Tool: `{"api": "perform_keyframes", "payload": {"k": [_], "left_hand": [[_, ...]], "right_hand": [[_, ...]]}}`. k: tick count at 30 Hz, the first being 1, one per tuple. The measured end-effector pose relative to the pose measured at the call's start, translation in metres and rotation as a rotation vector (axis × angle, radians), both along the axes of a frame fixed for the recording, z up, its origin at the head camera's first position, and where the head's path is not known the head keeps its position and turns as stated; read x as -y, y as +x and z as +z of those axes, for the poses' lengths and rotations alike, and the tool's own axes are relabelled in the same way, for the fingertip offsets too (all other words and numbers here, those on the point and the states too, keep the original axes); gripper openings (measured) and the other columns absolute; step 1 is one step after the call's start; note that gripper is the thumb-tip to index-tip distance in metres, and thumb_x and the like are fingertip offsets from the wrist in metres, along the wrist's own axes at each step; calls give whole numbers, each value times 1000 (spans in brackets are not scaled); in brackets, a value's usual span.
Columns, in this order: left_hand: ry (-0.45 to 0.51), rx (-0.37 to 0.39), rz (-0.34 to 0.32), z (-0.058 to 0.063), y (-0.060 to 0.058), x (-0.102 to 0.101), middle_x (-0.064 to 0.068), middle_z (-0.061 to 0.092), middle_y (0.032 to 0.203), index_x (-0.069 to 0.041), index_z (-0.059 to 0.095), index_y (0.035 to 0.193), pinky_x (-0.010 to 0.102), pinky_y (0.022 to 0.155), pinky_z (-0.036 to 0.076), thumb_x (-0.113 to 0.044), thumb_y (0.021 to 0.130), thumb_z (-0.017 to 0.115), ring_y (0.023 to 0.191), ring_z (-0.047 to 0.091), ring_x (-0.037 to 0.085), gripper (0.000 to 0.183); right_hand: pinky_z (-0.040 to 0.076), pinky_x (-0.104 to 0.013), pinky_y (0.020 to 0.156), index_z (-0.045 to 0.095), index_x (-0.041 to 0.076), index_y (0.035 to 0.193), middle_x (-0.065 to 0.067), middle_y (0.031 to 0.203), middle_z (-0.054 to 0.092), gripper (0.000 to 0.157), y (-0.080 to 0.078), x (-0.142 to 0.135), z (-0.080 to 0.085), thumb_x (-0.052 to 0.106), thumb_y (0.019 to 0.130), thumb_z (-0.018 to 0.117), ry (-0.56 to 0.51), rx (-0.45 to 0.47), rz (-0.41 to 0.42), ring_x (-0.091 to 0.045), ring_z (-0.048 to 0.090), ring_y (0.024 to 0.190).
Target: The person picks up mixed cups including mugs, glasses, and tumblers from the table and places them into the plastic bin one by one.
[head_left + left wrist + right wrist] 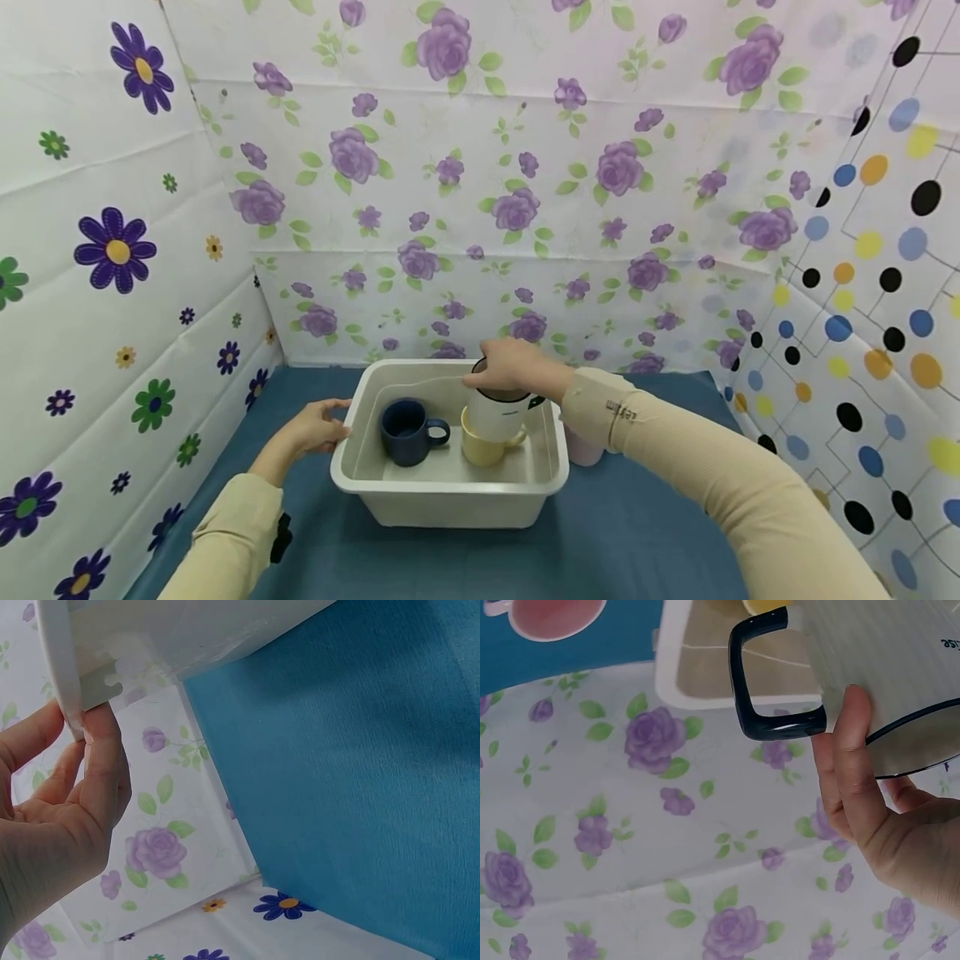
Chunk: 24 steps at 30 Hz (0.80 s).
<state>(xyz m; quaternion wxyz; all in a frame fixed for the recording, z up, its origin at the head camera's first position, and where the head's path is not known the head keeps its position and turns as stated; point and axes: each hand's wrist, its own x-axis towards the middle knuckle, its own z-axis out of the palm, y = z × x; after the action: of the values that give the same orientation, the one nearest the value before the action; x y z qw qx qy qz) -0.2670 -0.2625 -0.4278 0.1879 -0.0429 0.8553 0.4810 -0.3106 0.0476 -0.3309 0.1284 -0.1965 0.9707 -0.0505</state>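
My right hand (517,368) grips the rim of a white mug (497,417) with a dark rim and dark handle. In the head view that mug overlaps a yellow mug (482,450) standing in a white plastic basin (461,487); whether the two touch cannot be told. The dark handle (742,682) shows in the right wrist view, beside my fingers. My left hand (313,427) pinches the basin's left rim, thumb and fingers on either side of it in the left wrist view. A navy mug (406,433) stands in the basin's left half.
Just right of the basin is a pink cup (555,615), partly hidden in the head view by the basin and my right arm. A blue cloth (622,533) covers the table. Patterned sheets (450,208) hang at the back and both sides.
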Motion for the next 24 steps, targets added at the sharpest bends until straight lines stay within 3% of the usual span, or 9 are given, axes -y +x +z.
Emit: {"api": "perform_keyframes", "payload": {"k": [4, 7, 11, 14, 19, 24], "left_hand": [[3, -12, 3, 2, 0, 1, 25, 61, 106, 7, 28, 143, 34, 68, 56, -2, 91, 57, 76, 64, 14, 60], [8, -4, 11, 1, 0, 0, 23, 61, 105, 6, 29, 143, 34, 69, 57, -2, 91, 57, 77, 64, 15, 60], [-2, 3, 24, 1, 2, 0, 23, 61, 105, 5, 29, 143, 35, 69, 57, -2, 91, 56, 78, 64, 16, 58], [-9, -1, 22, 1, 2, 0, 24, 61, 106, 6, 29, 142, 36, 69, 57, -1, 91, 56, 78, 64, 16, 58], [-2, 3, 25, 1, 2, 0, 24, 61, 105, 6, 29, 143, 36, 70, 57, -2, 91, 56, 77, 63, 15, 59], [3, -2, 22, 0, 2, 0, 25, 62, 106, 6, 28, 143, 35, 69, 56, -2, 91, 56, 77, 63, 15, 60]], "right_hand": [[52, -36, 78, 57, 10, 119, -7, 114, 64, 57, -2, 16, -7, 55, 85, 55, 16, -22, 9, -24, 62, 99], [53, -36, 79, 57, 12, 124, -6, 119, 63, 60, -2, 27, -16, 57, 85, 55, 54, -45, 4, -23, 62, 103], [52, -36, 86, 45, 13, 140, -8, 131, 58, 71, 0, 42, -26, 60, 87, 49, 106, -42, 21, -25, 59, 113], [50, -35, 91, 39, 12, 143, -10, 134, 56, 75, 2, 54, -32, 60, 87, 49, 93, -14, 5, -26, 57, 116], [51, -35, 86, 50, 13, 134, -8, 128, 59, 69, 3, 69, -43, 61, 84, 53, 25, 11, -35, -23, 60, 109], [49, -36, 91, 46, 13, 137, -9, 130, 57, 70, 4, 80, -56, 61, 85, 53, -20, 38, -52, -25, 57, 113]]}}
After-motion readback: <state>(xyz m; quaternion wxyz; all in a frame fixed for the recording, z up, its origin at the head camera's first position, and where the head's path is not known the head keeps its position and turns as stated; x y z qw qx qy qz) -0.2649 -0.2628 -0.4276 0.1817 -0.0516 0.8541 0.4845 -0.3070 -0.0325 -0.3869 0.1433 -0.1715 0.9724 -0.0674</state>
